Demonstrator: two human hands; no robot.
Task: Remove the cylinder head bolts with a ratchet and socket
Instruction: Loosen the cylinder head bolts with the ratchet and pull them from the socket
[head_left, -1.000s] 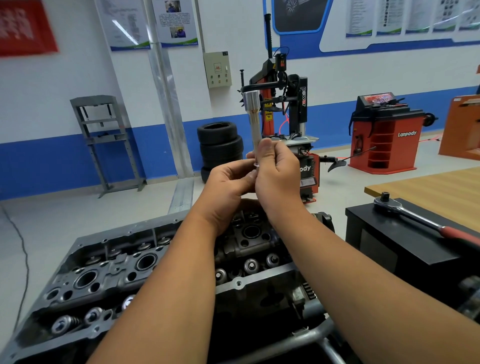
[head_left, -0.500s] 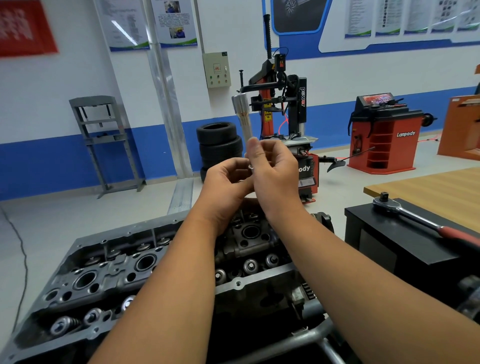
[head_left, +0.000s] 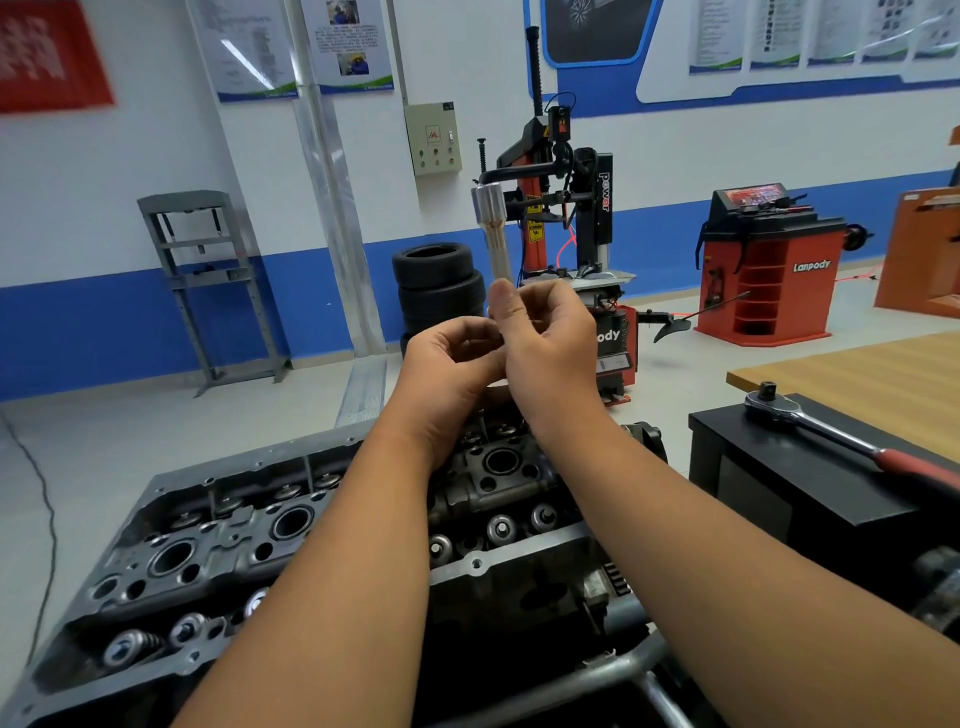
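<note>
Since the frame a second before, the long socket (head_left: 491, 234) had tipped from upright to leaning left at its top, and its wide end had sunk slightly against the far wall. The cylinder head (head_left: 218, 556) lay near, below both forearms. The right hand (head_left: 545, 343) curled round the socket's lower end, thumb up along its shaft; the left hand (head_left: 452, 358) pressed close beside it with fingers curled at the socket's base, though the exact grip could not be told. The ratchet (head_left: 831, 431) lay on the black box (head_left: 810, 483) at right, well apart from both hands.
</note>
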